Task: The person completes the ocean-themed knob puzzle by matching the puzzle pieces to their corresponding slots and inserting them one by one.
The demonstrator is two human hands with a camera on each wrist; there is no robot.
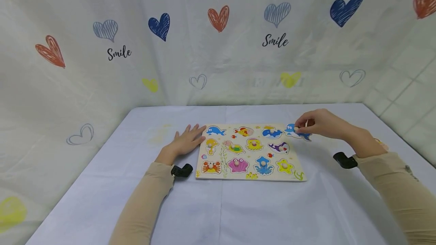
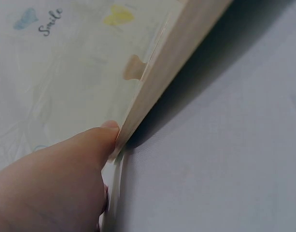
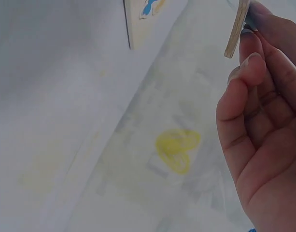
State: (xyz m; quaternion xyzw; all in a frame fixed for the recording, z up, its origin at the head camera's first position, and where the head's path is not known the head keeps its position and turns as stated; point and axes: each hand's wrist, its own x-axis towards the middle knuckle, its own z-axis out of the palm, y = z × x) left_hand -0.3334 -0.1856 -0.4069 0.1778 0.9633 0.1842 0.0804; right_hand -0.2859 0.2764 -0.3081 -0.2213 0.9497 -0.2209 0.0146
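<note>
Two hands, perhaps twelve puzzle pieces [image 1: 298, 132]

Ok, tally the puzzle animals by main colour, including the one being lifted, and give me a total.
Blue: 4 (dolphin, whale, octopus, held piece pinched by the right hand)
Yellow: 3 (seahorse, jellyfish, starfish)
Red or orange: 2 (red fish, crab)
Pink: 1 (shell)
Green: 1 (turtle)
Purple: 1 (purple fish)
Total: 12
</note>
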